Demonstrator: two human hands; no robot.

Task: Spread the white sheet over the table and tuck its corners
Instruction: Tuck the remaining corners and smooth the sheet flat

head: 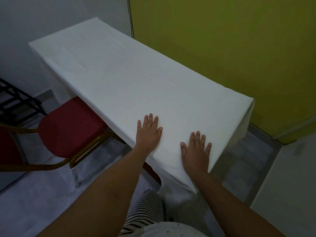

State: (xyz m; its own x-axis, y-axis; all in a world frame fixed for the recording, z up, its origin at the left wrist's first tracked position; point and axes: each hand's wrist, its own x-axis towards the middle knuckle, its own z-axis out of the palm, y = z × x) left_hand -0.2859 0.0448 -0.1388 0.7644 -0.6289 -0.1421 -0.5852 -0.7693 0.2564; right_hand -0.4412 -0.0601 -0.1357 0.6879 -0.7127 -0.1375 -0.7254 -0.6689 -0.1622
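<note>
The white sheet (pixel 119 77) covers the whole long table, lying mostly smooth with faint creases. It hangs down over the near end and at the right corner (pixel 246 120). My left hand (pixel 149 132) lies flat on the sheet near the table's near left edge, fingers straight and spread. My right hand (pixel 195 151) presses flat on the sheet at the near end, fingers straight. A dark strip of the table's edge (pixel 153 173) shows beneath the sheet between my forearms.
A red padded chair (pixel 68 127) with a gold metal frame stands against the table's left side. A black rack (pixel 15 100) is at the far left. A yellow-green wall (pixel 222 48) runs along the table's right side. Grey floor lies around me.
</note>
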